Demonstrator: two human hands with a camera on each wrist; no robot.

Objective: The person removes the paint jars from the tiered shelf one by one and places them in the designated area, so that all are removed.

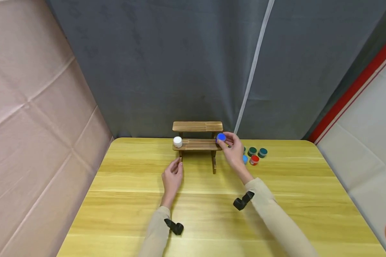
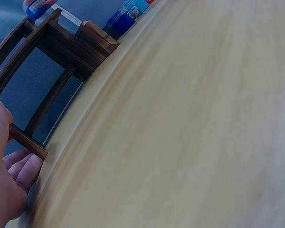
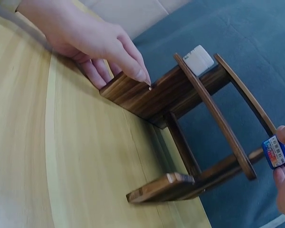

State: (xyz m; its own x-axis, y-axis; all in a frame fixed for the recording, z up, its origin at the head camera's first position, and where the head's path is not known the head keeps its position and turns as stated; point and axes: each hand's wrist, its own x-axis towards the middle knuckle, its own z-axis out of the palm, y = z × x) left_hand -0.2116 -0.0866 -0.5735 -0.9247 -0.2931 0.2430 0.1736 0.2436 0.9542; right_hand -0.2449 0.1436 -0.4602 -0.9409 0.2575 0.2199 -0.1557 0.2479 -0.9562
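A small two-tier wooden stand (image 1: pixel 197 126) stands near the table's back edge. My left hand (image 1: pixel 172 178) grips its left side support low down, with the thumb on one face and the fingers on the other, as the right wrist view shows. Between thumb and fingers, my right hand (image 1: pixel 234 152) holds a small blue paint jar (image 1: pixel 221 137) at the right end of the lower shelf. The jar's printed label (image 3: pixel 274 152) faces the right wrist camera. On the left end of that shelf sits a white-lidded jar (image 1: pixel 178 142).
Right of the stand, several more jars are grouped on the table (image 1: pixel 141 214), among them a red jar (image 1: pixel 254 160), a light blue jar (image 1: pixel 245 159) and a dark green jar (image 1: pixel 252 151). My right hand partly hides the group. A grey curtain (image 1: pixel 167 64) hangs behind.
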